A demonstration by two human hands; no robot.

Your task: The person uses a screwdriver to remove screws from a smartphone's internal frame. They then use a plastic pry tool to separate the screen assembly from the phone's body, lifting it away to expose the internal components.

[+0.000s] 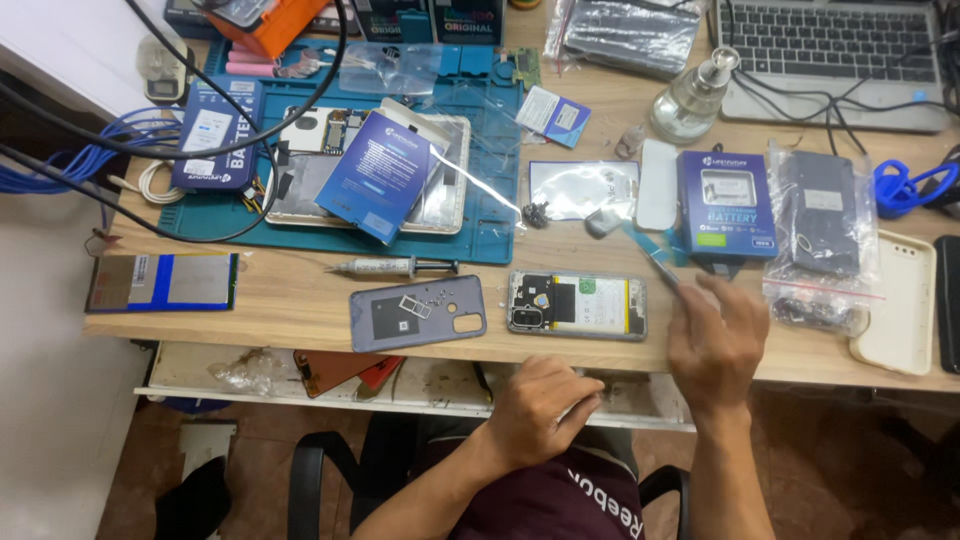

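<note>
**Blue tool lifted beside an opened phone**

Head view: the right hand [716, 340] hangs over the front edge of the pale wooden workbench [300, 300], its fingers closed around the handle of a slim blue plastic pry tool [652, 258] that points toward eleven o'clock. At nine o'clock of that hand lies the opened grey smartphone with its battery exposed [577, 305]; the tool is not touching it. The left hand [540, 408] rests loosely curled and empty at six o'clock of the phone, below the bench edge. The detached grey back cover [417, 313] lies at the phone's nine o'clock, a syringe-shaped tube [390, 267] just above it.
</note>
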